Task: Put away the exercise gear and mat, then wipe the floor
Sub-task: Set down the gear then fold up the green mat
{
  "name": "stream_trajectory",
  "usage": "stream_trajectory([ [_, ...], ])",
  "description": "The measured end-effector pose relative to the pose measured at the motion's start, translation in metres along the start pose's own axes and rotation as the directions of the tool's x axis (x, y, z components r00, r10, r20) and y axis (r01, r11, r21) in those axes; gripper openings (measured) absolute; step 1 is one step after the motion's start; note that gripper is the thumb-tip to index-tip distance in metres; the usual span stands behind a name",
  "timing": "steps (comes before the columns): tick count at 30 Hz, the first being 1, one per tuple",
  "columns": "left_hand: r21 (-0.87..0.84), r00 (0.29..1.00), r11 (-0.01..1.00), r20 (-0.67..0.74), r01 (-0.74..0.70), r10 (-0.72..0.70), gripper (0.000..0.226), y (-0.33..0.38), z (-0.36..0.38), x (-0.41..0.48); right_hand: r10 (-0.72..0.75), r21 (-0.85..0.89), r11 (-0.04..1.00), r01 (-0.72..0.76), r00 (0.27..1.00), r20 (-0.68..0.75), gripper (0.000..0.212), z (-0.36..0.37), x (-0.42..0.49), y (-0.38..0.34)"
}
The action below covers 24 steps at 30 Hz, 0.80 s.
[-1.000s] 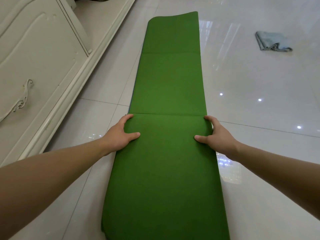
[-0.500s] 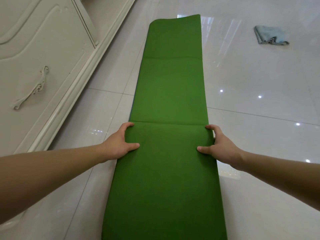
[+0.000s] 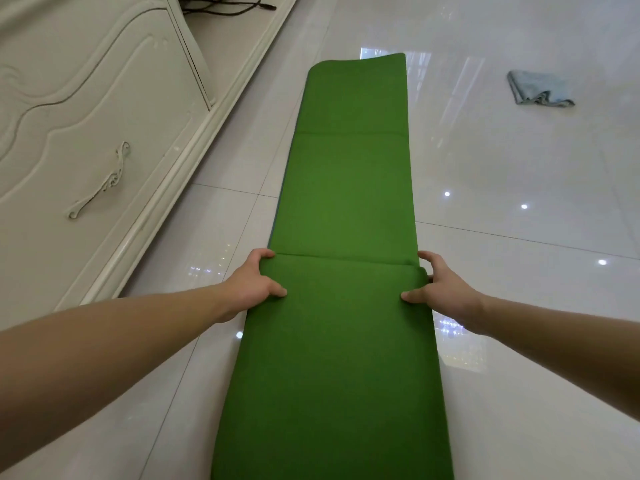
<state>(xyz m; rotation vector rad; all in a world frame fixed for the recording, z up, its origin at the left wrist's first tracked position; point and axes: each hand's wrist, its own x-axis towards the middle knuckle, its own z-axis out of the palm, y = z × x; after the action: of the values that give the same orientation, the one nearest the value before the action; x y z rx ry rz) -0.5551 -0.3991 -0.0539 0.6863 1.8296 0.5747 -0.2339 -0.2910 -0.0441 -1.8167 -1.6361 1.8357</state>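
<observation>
A long green exercise mat (image 3: 346,188) lies on the glossy white tile floor, running away from me, with fold creases across it and its far end curled up slightly. My left hand (image 3: 251,284) grips the mat's left edge at the nearest crease, thumb on top and fingers curled over the fold. My right hand (image 3: 438,287) grips the right edge at the same crease in the same way. The near panel of the mat looks a little raised at that fold. A crumpled grey-blue cloth (image 3: 535,90) lies on the floor at the far right.
A cream cabinet (image 3: 86,133) with carved doors and an ornate handle (image 3: 104,183) runs along the left, close to the mat. Black cables (image 3: 221,6) lie on its low shelf at the top. Tile floor (image 3: 519,306) stretches to the right.
The view has tilted and shifted, bringing the cabinet handle further in. Both hands keep hold of the mat at the crease, and the fold edge looks slightly more lifted.
</observation>
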Motion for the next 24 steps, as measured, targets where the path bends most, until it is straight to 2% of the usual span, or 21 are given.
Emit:
stream_trajectory([
  [4, -0.035, 1.0, 0.999, -0.02, 0.003, -0.004, 0.078, 0.009, -0.001, 0.004, 0.006, 0.002, 1.0, -0.006, 1.0, 0.025, 0.098, -0.003, 0.004, -0.007],
  [8, 0.022, 1.0, 0.999, 0.016, -0.025, 0.025, 0.09, 0.014, -0.012, 0.006, -0.017, 0.001, 1.0, 0.017, 1.0, 0.023, 0.103, -0.008, 0.001, -0.012],
  [13, 0.085, 0.996, 0.994, 0.047, -0.073, 0.069, 0.094, 0.032, -0.026, -0.007, -0.098, -0.016, 0.995, 0.099, 0.995, 0.026, 0.104, -0.014, -0.01, -0.027],
  [24, 0.107, 0.985, 0.981, 0.078, -0.16, 0.152, 0.102, 0.074, -0.064, -0.036, -0.274, -0.195, 0.942, 0.275, 0.961, 0.03, 0.111, -0.038, -0.044, -0.074],
])
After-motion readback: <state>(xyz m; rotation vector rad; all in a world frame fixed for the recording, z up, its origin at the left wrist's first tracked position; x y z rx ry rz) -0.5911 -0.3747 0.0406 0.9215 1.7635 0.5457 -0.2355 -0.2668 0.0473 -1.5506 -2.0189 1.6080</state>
